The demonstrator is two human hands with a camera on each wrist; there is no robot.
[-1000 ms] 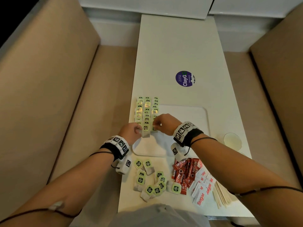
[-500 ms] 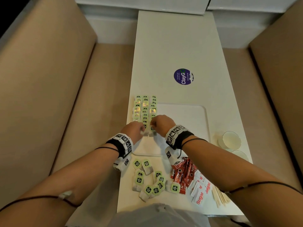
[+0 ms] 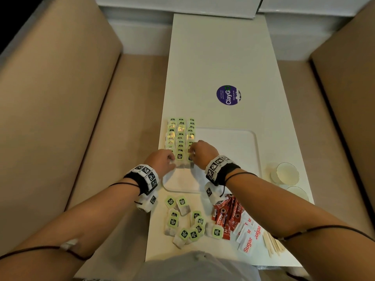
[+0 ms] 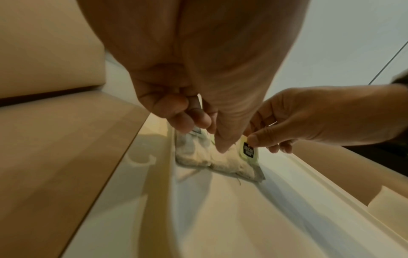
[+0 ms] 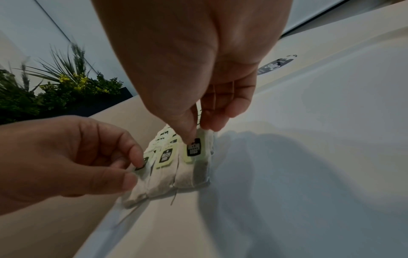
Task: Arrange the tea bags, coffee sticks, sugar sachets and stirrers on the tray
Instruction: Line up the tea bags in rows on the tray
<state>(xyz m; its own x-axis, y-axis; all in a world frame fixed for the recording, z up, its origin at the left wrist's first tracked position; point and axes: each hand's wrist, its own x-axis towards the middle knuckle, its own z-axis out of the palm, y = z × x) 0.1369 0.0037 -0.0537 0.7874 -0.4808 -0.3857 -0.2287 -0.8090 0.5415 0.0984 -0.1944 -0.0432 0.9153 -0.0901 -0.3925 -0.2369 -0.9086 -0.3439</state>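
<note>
We see both hands at the tray's [image 3: 233,138] 9 o'clock rows: left hand [image 3: 162,160] pinches a tea bag [image 5: 141,167], right hand [image 3: 204,153] pinches another's tag [image 5: 194,148]; loose bags [image 3: 182,220] at 6 on tabletop [image 3: 219,57].

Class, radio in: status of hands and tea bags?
Left hand and right hand each pinching a front-row tea bag. Tray part-filled. Nothing in the way.

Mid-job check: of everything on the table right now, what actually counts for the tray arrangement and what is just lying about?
For the job:
- tray
- tea bag rows on the tray
- loose tea bags
- coffee sticks
- sugar sachets
- stirrers
- left hand and right hand, each pinching a front-row tea bag

Just lying about:
- purple sticker
- two clear cups
</note>
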